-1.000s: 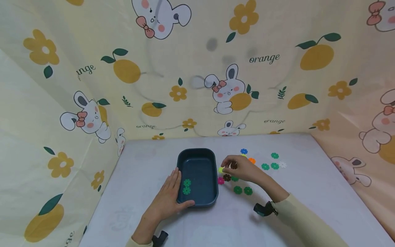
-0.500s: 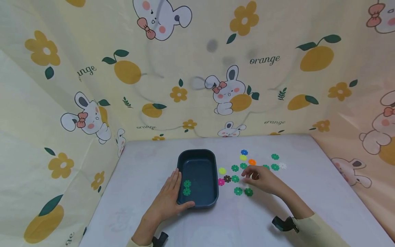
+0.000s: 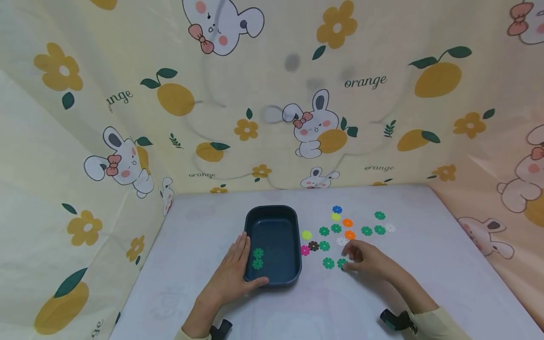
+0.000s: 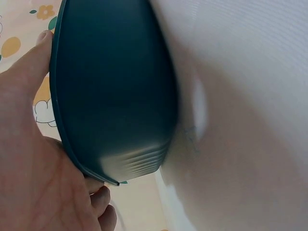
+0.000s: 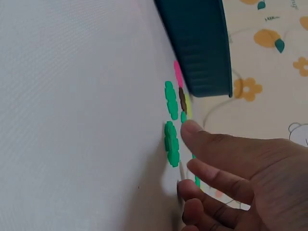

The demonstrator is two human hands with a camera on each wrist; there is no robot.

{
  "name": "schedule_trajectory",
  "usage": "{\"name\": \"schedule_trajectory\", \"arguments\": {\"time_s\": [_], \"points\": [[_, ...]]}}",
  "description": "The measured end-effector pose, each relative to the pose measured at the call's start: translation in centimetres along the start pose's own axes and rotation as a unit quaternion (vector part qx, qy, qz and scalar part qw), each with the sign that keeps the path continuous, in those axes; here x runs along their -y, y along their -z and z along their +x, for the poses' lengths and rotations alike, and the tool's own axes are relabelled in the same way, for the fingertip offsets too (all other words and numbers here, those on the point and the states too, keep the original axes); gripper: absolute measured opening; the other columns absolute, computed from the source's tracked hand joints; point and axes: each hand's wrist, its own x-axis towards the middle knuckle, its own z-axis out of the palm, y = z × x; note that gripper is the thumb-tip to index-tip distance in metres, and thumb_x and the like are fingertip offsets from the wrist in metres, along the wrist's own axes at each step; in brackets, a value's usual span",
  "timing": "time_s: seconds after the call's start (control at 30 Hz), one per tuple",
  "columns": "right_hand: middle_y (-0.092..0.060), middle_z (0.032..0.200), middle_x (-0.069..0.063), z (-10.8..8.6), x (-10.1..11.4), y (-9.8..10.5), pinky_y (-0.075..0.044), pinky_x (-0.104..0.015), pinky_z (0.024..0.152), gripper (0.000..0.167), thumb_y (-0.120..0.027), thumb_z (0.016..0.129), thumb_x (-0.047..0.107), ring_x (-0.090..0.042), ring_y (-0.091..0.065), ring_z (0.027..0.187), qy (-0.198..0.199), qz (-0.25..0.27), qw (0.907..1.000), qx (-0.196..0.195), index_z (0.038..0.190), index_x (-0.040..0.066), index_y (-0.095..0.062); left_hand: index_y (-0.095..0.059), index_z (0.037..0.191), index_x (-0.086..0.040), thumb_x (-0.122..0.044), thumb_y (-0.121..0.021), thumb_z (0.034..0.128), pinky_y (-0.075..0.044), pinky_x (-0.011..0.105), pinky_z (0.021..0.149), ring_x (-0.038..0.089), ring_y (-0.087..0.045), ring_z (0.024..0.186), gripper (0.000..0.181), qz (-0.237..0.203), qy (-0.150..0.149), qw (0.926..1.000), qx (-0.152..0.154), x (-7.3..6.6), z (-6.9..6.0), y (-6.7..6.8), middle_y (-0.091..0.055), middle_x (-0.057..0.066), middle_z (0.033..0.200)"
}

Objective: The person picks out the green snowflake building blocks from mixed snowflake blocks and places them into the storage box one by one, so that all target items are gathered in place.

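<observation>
My left hand (image 3: pixel 230 275) rests against the left side of a dark blue tray (image 3: pixel 278 278), fingers straight along its wall and thumb over the near rim. The left wrist view shows the tray's outer wall (image 4: pixel 115 82) beside that hand. Two green flower-shaped discs (image 3: pixel 257 263) lie inside the tray. To its right, my right hand (image 3: pixel 371 262) hovers low over a green flower-shaped disc (image 5: pixel 172 144), fingers bent and apart from the thumb. Its thumb tip is close to that disc; I cannot tell whether they touch. A white disc (image 3: pixel 341 241) lies beside its fingertips.
Several more flower-shaped discs lie right of the tray: green (image 3: pixel 328 263), pink (image 3: pixel 305 250), brown (image 3: pixel 313 246), yellow (image 3: pixel 306 235), orange (image 3: pixel 347 223), blue (image 3: pixel 337 209) and white (image 3: pixel 389 228). A patterned cloth (image 3: pixel 255 94) surrounds the white table (image 3: pixel 191 226).
My right hand has moved from beside the tray's right rim rightward and nearer to me, down to a green disc, uncovering other discs. My left hand and the tray have stayed put.
</observation>
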Motion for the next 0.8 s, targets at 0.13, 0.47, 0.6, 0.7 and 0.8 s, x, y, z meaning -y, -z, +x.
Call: {"name": "schedule_trajectory", "arguments": {"time_s": [0.13, 0.47, 0.6, 0.7, 0.8], "points": [[-0.056, 0.089, -0.003, -0.11, -0.34, -0.22, -0.046, -0.026, 0.066, 0.034, -0.094, 0.083, 0.017, -0.02, -0.051, 0.084, -0.003, 0.001, 1.0, -0.008, 0.105, 0.01, -0.069, -0.013, 0.173, -0.005, -0.081, -0.068, 0.0882, -0.014, 0.05, 0.135, 0.026, -0.003, 0.168, 0.126, 0.001, 0.003, 1.0, 0.005, -0.01, 0.06, -0.08, -0.002, 0.009, 0.181], [-0.056, 0.091, -0.003, 0.12, -0.4, -0.36, -0.048, -0.026, 0.069, 0.033, -0.095, 0.082, 0.014, -0.021, -0.051, 0.087, 0.002, 0.005, 1.0, -0.007, 0.1, 0.008, -0.067, -0.012, 0.173, -0.005, -0.081, -0.067, 0.0883, -0.015, 0.05, 0.135, 0.025, -0.002, 0.168, 0.126, 0.004, 0.001, 1.0, 0.002, 0.12, 0.21, -0.16, -0.002, 0.009, 0.182], [-0.057, 0.092, -0.003, 0.08, -0.27, -0.54, -0.048, -0.025, 0.07, 0.036, -0.094, 0.081, 0.011, -0.021, -0.051, 0.087, -0.013, 0.012, 0.9998, -0.009, 0.101, 0.008, -0.065, -0.012, 0.173, -0.005, -0.081, -0.067, 0.0884, -0.015, 0.05, 0.134, 0.025, -0.003, 0.168, 0.126, -0.002, 0.002, 1.0, 0.004, 0.1, 0.19, -0.16, -0.001, 0.009, 0.182], [-0.058, 0.093, -0.003, 0.04, -0.23, -0.78, -0.049, -0.025, 0.07, 0.037, -0.094, 0.081, 0.01, -0.021, -0.052, 0.088, -0.022, 0.018, 0.9996, -0.009, 0.102, 0.008, -0.063, -0.012, 0.173, -0.006, -0.081, -0.067, 0.0883, -0.015, 0.051, 0.134, 0.025, -0.003, 0.168, 0.126, -0.003, 0.003, 1.0, 0.004, 0.11, 0.2, -0.18, -0.001, 0.008, 0.182], [-0.059, 0.092, -0.002, 0.07, -0.18, -0.89, -0.048, -0.026, 0.07, 0.036, -0.092, 0.082, 0.009, -0.021, -0.053, 0.087, -0.023, 0.02, 0.9995, -0.011, 0.101, 0.01, -0.062, -0.012, 0.173, -0.006, -0.081, -0.067, 0.0882, -0.016, 0.051, 0.134, 0.025, -0.003, 0.168, 0.126, -0.002, 0.003, 1.0, 0.003, 0.11, 0.24, -0.16, -0.001, 0.008, 0.182]]}}
